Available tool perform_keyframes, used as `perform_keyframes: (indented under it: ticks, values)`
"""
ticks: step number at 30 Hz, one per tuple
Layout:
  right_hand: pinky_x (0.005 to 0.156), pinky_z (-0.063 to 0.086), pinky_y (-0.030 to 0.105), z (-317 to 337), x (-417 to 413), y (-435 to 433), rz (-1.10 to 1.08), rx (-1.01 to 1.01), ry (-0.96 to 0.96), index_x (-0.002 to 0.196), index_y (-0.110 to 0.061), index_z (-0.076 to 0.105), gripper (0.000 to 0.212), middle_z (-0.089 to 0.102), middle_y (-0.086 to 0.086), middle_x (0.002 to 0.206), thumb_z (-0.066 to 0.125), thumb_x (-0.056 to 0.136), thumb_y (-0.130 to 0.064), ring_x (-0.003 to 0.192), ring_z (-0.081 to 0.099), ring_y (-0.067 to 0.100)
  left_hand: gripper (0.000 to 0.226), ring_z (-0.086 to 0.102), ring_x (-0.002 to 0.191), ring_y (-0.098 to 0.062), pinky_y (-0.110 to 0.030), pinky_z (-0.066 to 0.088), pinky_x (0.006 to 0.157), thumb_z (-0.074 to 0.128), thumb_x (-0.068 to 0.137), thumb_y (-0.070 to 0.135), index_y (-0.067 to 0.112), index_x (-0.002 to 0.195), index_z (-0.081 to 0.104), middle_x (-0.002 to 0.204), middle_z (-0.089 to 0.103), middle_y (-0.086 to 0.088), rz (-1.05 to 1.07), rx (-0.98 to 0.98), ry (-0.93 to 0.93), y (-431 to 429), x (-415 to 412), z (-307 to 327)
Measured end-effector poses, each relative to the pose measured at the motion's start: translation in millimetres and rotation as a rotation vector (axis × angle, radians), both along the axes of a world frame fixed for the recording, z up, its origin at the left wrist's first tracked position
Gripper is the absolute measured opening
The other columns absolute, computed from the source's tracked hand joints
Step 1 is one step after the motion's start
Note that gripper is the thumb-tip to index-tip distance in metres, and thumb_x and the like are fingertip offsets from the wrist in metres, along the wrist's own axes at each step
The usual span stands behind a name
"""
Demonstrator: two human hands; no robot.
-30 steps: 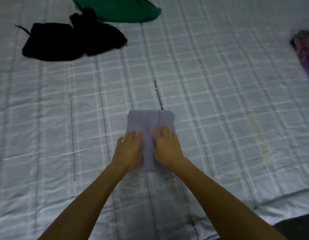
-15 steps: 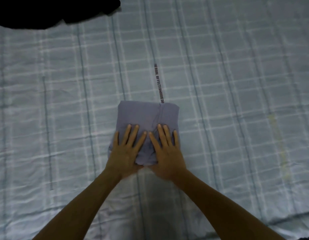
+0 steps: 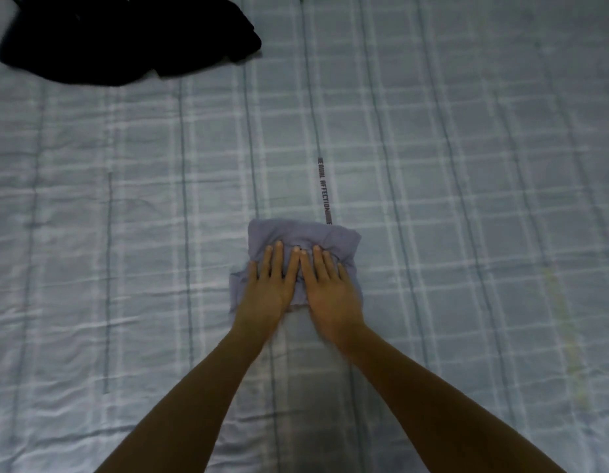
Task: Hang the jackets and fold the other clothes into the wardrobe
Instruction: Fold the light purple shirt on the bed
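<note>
A small folded lilac-grey garment (image 3: 306,235) lies on the checked bedsheet (image 3: 449,199), a little below the middle of the head view. My left hand (image 3: 270,285) and my right hand (image 3: 330,288) rest flat on its near half, side by side, fingers stretched forward and pressing the cloth down. Neither hand grips it. The garment's near edge is hidden under my palms; a corner of cloth sticks out at the left beside my left hand.
A crumpled black garment (image 3: 125,39) lies at the far left of the bed. A dark printed stripe with lettering (image 3: 325,189) runs along the sheet just beyond the folded piece. A faint yellowish streak (image 3: 566,322) marks the sheet at the right.
My hands have slid forward over the folded garment, which now looks shorter and more bunched. The view tilted up again, so the black garment shows more at the top left.
</note>
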State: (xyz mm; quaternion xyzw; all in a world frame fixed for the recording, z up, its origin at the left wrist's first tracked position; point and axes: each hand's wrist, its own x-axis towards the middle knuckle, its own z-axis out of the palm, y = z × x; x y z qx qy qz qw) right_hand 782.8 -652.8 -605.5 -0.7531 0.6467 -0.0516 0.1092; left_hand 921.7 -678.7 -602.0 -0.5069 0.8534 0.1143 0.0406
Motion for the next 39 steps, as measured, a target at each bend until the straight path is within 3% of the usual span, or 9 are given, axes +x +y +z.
perform_keyframes:
  ticks: [4, 6, 9, 15, 21, 24, 27, 35, 39]
  values:
    - [0.075, 0.057, 0.040, 30, -4, -15, 0.016, -0.028, 0.003, 0.124, 0.002, 0.056, 0.055, 0.065, 0.022, 0.111, 0.068, 0.072, -0.009, 0.098, 0.066, 0.034, 0.113, 0.055, 0.115, -0.043, -0.051, 0.053, 0.084, 0.091, 0.050, 0.024, 0.001, 0.139, 0.026, 0.132, 0.050, -0.028, -0.019, 0.004, -0.031, -6, 0, 25]
    - [0.077, 0.057, 0.043, 52, 0, -16, 0.035, -0.025, -0.023, 0.125, 0.003, 0.055, 0.061, 0.064, 0.023, 0.111, 0.075, 0.068, -0.008, 0.101, 0.064, 0.038, 0.103, 0.058, 0.110, -0.042, -0.050, 0.054, 0.080, 0.089, 0.053, 0.019, 0.001, 0.138, 0.033, 0.129, 0.054, -0.027, -0.005, -0.036, -0.017, -5, 4, 49]
    - [0.080, 0.055, 0.047, 90, 14, -11, 0.083, -0.052, -0.064, 0.128, 0.004, 0.052, 0.067, 0.063, 0.025, 0.113, 0.079, 0.067, -0.009, 0.104, 0.062, 0.042, 0.087, 0.060, 0.105, -0.045, -0.052, 0.054, 0.079, 0.079, 0.063, 0.004, 0.001, 0.135, 0.030, 0.122, 0.057, -0.030, -0.017, -0.109, 0.030, 1, 22, 93]
    - [0.087, 0.052, 0.048, 198, 92, 11, 0.202, -0.141, -0.168, 0.132, -0.002, 0.047, 0.070, 0.060, 0.022, 0.120, 0.078, 0.069, -0.008, 0.110, 0.059, 0.040, 0.086, 0.062, 0.100, -0.042, -0.048, 0.054, 0.079, 0.080, 0.062, 0.002, 0.001, 0.133, 0.033, 0.119, 0.059, -0.028, 0.071, -0.306, -0.023, 39, 105, 204]
    - [0.091, 0.049, 0.050, 332, 210, 69, 0.431, -0.250, -0.162, 0.131, -0.002, 0.046, 0.066, 0.057, 0.023, 0.121, 0.068, 0.069, -0.003, 0.111, 0.056, 0.041, 0.082, 0.060, 0.104, -0.042, -0.048, 0.054, 0.078, 0.070, 0.062, -0.004, 0.003, 0.134, 0.031, 0.122, 0.058, -0.027, 0.279, -0.470, -0.064, 127, 222, 329]
    - [0.092, 0.047, 0.045, 401, 271, 110, 0.531, -0.345, -0.114, 0.132, -0.001, 0.049, 0.069, 0.057, 0.023, 0.122, 0.071, 0.066, -0.001, 0.111, 0.057, 0.041, 0.085, 0.059, 0.108, -0.042, -0.049, 0.054, 0.079, 0.072, 0.059, -0.006, 0.002, 0.134, 0.032, 0.123, 0.057, -0.028, 0.388, -0.526, -0.102, 181, 283, 387]
    - [0.103, 0.034, 0.046, 456, 334, 155, 0.660, -0.379, -0.098, 0.144, -0.005, 0.030, 0.072, 0.040, 0.021, 0.141, 0.060, 0.079, -0.003, 0.130, 0.038, 0.039, 0.083, 0.060, 0.105, -0.044, -0.051, 0.053, 0.079, 0.078, 0.057, -0.004, -0.005, 0.132, 0.043, 0.120, 0.058, -0.029, 0.518, -0.549, -0.156, 239, 338, 438]
    - [0.109, 0.032, 0.042, 532, 466, 236, 0.948, -0.519, -0.084, 0.149, -0.012, 0.017, 0.074, 0.032, 0.017, 0.147, 0.057, 0.087, -0.015, 0.136, 0.032, 0.035, 0.071, 0.058, 0.106, -0.044, -0.052, 0.052, 0.082, 0.076, 0.068, 0.009, -0.007, 0.131, 0.046, 0.122, 0.056, -0.029, 0.800, -0.603, -0.302, 363, 448, 517]
    - [0.101, 0.040, 0.044, 559, 511, 263, 1.162, -0.557, -0.155, 0.143, -0.006, 0.029, 0.078, 0.043, 0.022, 0.137, 0.069, 0.077, -0.009, 0.123, 0.046, 0.038, 0.071, 0.058, 0.102, -0.045, -0.054, 0.051, 0.081, 0.075, 0.065, 0.002, -0.009, 0.129, 0.047, 0.120, 0.056, -0.030, 0.975, -0.626, -0.368, 411, 474, 540]
